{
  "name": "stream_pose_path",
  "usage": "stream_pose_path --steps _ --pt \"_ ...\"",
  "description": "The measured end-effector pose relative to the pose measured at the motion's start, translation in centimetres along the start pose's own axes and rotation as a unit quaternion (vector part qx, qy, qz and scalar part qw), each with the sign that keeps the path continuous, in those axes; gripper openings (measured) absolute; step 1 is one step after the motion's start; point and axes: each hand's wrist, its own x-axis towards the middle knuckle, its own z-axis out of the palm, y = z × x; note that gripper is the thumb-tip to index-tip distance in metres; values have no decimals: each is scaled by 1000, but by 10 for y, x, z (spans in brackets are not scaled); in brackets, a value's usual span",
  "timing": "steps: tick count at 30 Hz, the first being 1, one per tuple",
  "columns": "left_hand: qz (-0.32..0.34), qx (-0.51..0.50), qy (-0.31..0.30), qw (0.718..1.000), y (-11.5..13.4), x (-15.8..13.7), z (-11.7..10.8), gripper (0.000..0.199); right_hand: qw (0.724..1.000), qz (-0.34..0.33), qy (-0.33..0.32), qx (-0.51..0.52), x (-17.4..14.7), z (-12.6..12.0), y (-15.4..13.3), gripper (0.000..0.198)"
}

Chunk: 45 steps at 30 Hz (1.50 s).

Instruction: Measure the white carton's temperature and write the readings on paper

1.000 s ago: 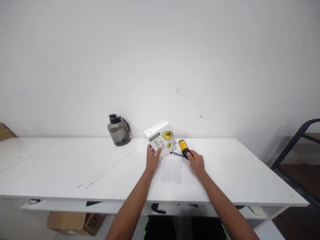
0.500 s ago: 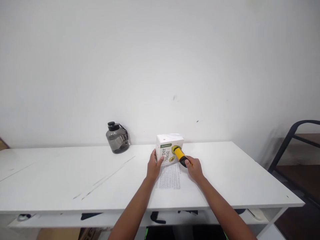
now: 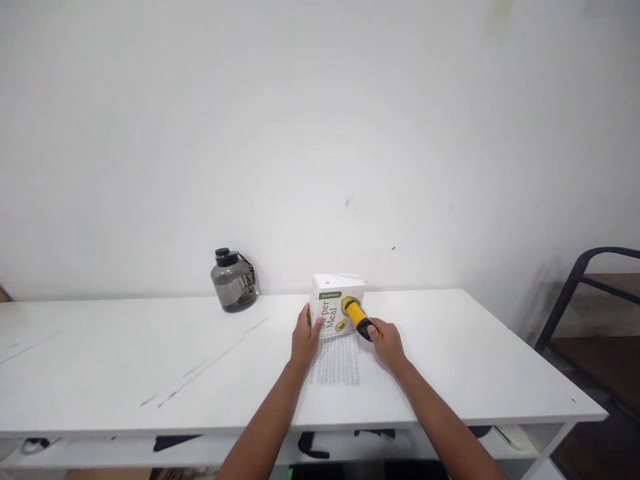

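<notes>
My left hand (image 3: 305, 337) grips the left side of a white box (image 3: 330, 301) printed with "Meal" and avocado pictures, its thumb on the front face. The box is held upright above the table, tilted a little. My right hand (image 3: 387, 341) is wrapped round the handle of a yellow and black handheld scanner (image 3: 359, 317). The scanner's head points at the box's front, overlapping the larger avocado picture; whether it touches the box I cannot tell. Below the box lies a sheet with rows of small marks (image 3: 336, 363).
A dark, see-through water jug (image 3: 233, 283) with a black lid stands on the white table (image 3: 200, 333) near the wall. A black metal frame with brown shelves (image 3: 595, 320) is at the right. Under the tabletop runs a shelf (image 3: 230, 447) holding dark objects.
The whole view has shifted slightly, so everything sits a little lower. Both hands keep their hold on the box and scanner, with almost no other movement.
</notes>
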Motion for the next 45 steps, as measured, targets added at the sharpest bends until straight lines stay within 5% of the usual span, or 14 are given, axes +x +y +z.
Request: stream_pose_path --steps 45 --pt "20 58 3 998 13 -3 -3 69 1000 24 1 13 -1 5 6 76"
